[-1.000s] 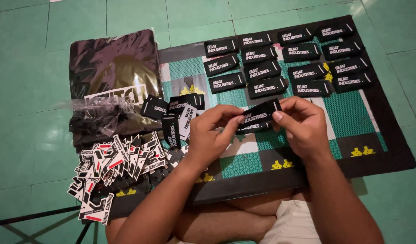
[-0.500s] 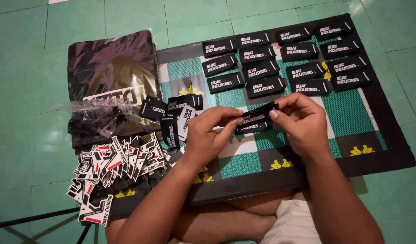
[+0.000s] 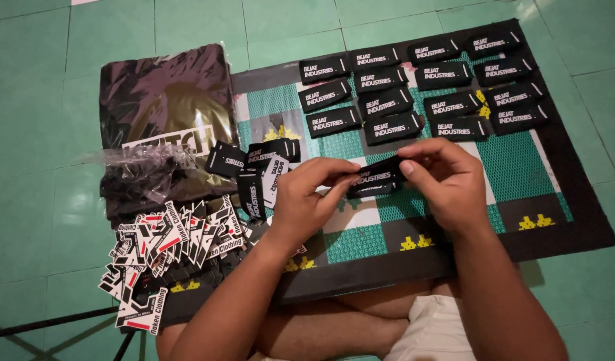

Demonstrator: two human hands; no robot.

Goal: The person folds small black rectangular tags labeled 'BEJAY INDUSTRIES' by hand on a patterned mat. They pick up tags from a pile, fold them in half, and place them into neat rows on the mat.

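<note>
Holding one black label [image 3: 377, 178] between both hands above a patterned mat [image 3: 574, 200].

The left hand [image 3: 307, 197] pinches the label's left end with thumb and fingertips closed on it; the right hand [image 3: 447, 180] clamps the right end in the same way, so the label hangs level just over the mat's checked green and white middle. Rows of like black labels [image 3: 421, 87] lie flat on the far part of the mat, well apart from the hands. A loose heap of black labels [image 3: 254, 167] sits just left of the left hand. A pile of black, white and red stickers [image 3: 164, 251] lies at the mat's near left corner, beside folded dark garments in clear bags [image 3: 164, 113] on the green tiled floor [image 3: 40, 200].
</note>
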